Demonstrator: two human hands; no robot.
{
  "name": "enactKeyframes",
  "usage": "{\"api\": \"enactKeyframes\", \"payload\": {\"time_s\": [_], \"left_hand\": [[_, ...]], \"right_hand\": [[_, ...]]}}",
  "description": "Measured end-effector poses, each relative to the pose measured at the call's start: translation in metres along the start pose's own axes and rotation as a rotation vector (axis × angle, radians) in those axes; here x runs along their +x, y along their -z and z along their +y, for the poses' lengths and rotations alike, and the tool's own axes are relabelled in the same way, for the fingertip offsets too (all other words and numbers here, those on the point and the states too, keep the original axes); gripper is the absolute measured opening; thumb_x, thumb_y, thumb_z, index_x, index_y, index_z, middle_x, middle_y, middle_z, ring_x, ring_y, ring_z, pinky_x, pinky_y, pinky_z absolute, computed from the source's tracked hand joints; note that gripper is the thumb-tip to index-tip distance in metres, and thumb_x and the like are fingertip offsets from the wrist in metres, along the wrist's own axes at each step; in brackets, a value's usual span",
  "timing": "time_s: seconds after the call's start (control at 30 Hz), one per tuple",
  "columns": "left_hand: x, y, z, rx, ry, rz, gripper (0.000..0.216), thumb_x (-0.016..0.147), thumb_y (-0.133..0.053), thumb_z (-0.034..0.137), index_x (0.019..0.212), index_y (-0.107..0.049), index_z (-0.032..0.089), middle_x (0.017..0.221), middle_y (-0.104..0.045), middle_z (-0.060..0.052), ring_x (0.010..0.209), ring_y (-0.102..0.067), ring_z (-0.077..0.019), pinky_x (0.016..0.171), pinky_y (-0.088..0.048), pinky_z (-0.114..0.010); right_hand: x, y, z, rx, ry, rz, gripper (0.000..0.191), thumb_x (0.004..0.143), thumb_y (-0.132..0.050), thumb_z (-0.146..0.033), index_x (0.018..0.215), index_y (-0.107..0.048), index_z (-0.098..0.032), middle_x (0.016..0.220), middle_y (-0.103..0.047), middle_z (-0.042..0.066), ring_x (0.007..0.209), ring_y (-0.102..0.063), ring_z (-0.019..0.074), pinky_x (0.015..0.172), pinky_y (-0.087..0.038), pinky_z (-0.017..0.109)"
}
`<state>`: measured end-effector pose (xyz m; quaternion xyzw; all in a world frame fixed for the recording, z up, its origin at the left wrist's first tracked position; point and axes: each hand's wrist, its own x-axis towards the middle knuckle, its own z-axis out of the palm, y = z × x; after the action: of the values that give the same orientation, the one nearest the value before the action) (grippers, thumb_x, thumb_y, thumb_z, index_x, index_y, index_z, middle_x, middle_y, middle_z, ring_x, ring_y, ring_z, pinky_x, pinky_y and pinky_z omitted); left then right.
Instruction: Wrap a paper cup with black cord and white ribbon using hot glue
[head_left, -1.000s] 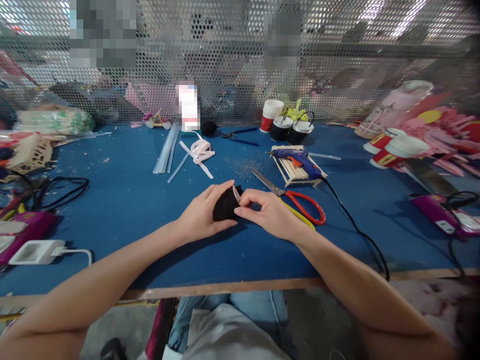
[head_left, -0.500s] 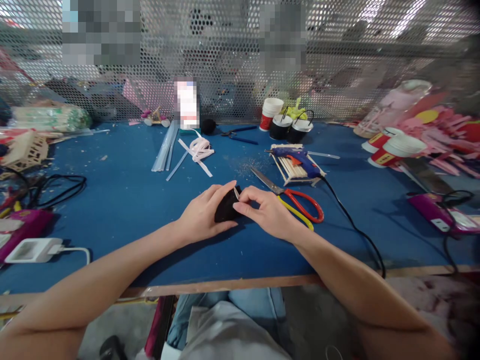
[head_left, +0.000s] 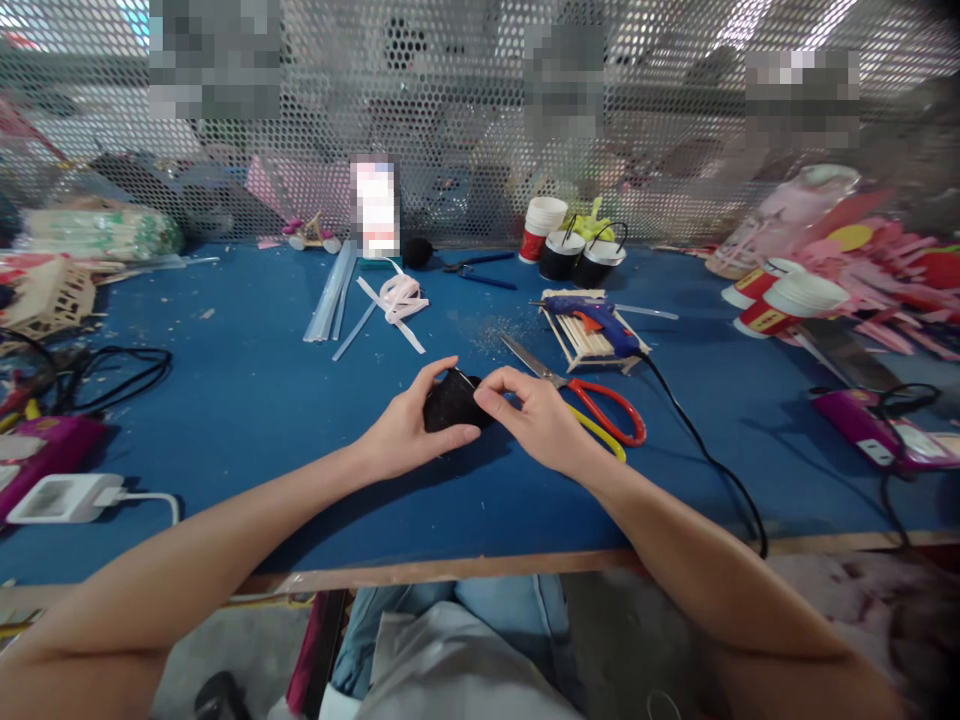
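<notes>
Black piece (head_left: 448,404), half-hidden between hands

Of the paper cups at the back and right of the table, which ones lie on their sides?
The two red-and-white cups at the right lie tipped over. The red-and-white cup and two black cups at the back stand upright.

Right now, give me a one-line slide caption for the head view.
Both hands, left hand and right hand, hold a black cup beside scissors.

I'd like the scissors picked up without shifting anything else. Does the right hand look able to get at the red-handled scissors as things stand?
Probably yes. The red-handled scissors lie open on the blue table right beside the right hand, nothing between. But that hand is pinching the black piece with the left hand.
</notes>
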<state>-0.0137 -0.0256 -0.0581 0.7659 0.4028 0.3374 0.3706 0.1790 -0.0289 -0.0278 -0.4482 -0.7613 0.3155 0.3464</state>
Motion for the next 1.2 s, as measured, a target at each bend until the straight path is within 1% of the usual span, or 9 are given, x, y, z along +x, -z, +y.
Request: {"api": "enactKeyframes", "payload": {"time_s": [0.2, 0.37, 0.5, 0.57, 0.67, 0.77, 0.83, 1.07, 1.2], "left_hand": [[0.000, -0.001, 0.003, -0.007, -0.051, -0.039, 0.077, 0.075, -0.066, 0.039, 0.137, -0.024, 0.021, 0.117, -0.054, -0.011, 0.103, -0.057, -0.0232, 0.088, -0.048, -0.039], [0.000, 0.000, 0.003, -0.024, -0.034, -0.021, 0.073, 0.074, -0.067, 0.039, 0.133, -0.029, 0.021, 0.113, -0.055, -0.010, 0.096, -0.059, -0.0212, 0.082, -0.050, -0.036], [0.000, 0.000, 0.003, -0.030, 0.012, -0.028, 0.072, 0.075, -0.066, 0.041, 0.134, -0.028, 0.022, 0.107, -0.057, -0.009, 0.087, -0.059, -0.0184, 0.070, -0.053, -0.031], [0.000, 0.001, 0.003, -0.016, 0.002, -0.033, 0.071, 0.076, -0.065, 0.040, 0.133, -0.029, 0.021, 0.106, -0.057, -0.009, 0.090, -0.059, -0.0191, 0.073, -0.053, -0.033], [0.002, 0.007, 0.004, 0.035, -0.084, 0.028, 0.056, 0.080, -0.061, 0.038, 0.129, -0.039, 0.021, 0.112, -0.055, -0.010, 0.100, -0.056, -0.0208, 0.083, -0.050, -0.036], [0.005, 0.014, 0.004, 0.132, -0.215, 0.150, 0.030, 0.084, -0.057, 0.032, 0.112, -0.055, 0.020, 0.115, -0.053, -0.011, 0.107, -0.052, -0.0210, 0.091, -0.046, -0.039], [0.007, 0.017, 0.005, 0.162, -0.289, 0.185, 0.020, 0.084, -0.058, 0.028, 0.102, -0.060, 0.019, 0.109, -0.055, -0.010, 0.106, -0.053, -0.0199, 0.093, -0.044, -0.038], [0.005, 0.017, 0.009, 0.195, -0.409, 0.224, 0.005, 0.084, -0.057, 0.019, 0.085, -0.061, 0.017, 0.093, -0.062, -0.007, 0.088, -0.059, -0.0155, 0.080, -0.049, -0.032], [0.005, 0.017, 0.008, 0.245, -0.417, 0.198, 0.013, 0.084, -0.056, 0.019, 0.096, -0.059, 0.016, 0.089, -0.061, -0.007, 0.084, -0.059, -0.0154, 0.077, -0.051, -0.031]], "right_hand": [[-0.001, 0.000, -0.002, 0.010, -0.014, 0.003, 0.025, 0.087, -0.049, -0.037, 0.070, -0.052, -0.019, 0.071, -0.055, 0.001, 0.068, -0.050, 0.0134, 0.066, -0.039, 0.028], [0.001, 0.005, -0.001, 0.116, 0.005, -0.033, 0.036, 0.093, -0.035, -0.042, 0.080, -0.059, -0.019, 0.081, -0.062, 0.004, 0.079, -0.057, 0.0155, 0.073, -0.043, 0.029], [0.000, 0.005, 0.000, 0.024, 0.006, -0.038, 0.023, 0.088, -0.047, -0.038, 0.078, -0.057, -0.020, 0.080, -0.061, 0.002, 0.078, -0.056, 0.0152, 0.073, -0.042, 0.028], [0.000, 0.005, 0.000, -0.006, 0.017, -0.036, 0.019, 0.087, -0.050, -0.034, 0.076, -0.056, -0.020, 0.079, -0.059, 0.002, 0.077, -0.055, 0.0147, 0.073, -0.042, 0.028], [-0.001, 0.004, -0.001, -0.011, 0.032, -0.034, 0.017, 0.087, -0.049, -0.031, 0.076, -0.055, -0.019, 0.079, -0.058, 0.002, 0.076, -0.054, 0.0142, 0.072, -0.042, 0.028], [0.000, 0.004, -0.001, -0.029, 0.019, -0.060, 0.018, 0.087, -0.049, -0.032, 0.076, -0.055, -0.019, 0.079, -0.058, 0.002, 0.075, -0.054, 0.0146, 0.071, -0.042, 0.029], [0.000, 0.004, -0.003, -0.040, -0.001, -0.079, 0.019, 0.087, -0.049, -0.033, 0.076, -0.056, -0.019, 0.078, -0.058, 0.002, 0.075, -0.054, 0.0151, 0.071, -0.042, 0.029], [-0.001, 0.006, -0.005, -0.034, 0.013, -0.085, 0.010, 0.083, -0.052, -0.025, 0.078, -0.057, -0.019, 0.081, -0.059, 0.002, 0.077, -0.055, 0.0144, 0.074, -0.042, 0.027], [-0.001, 0.007, -0.004, -0.043, 0.012, -0.103, 0.009, 0.083, -0.051, -0.023, 0.079, -0.057, -0.018, 0.080, -0.059, 0.002, 0.077, -0.055, 0.0135, 0.074, -0.041, 0.026]]}}
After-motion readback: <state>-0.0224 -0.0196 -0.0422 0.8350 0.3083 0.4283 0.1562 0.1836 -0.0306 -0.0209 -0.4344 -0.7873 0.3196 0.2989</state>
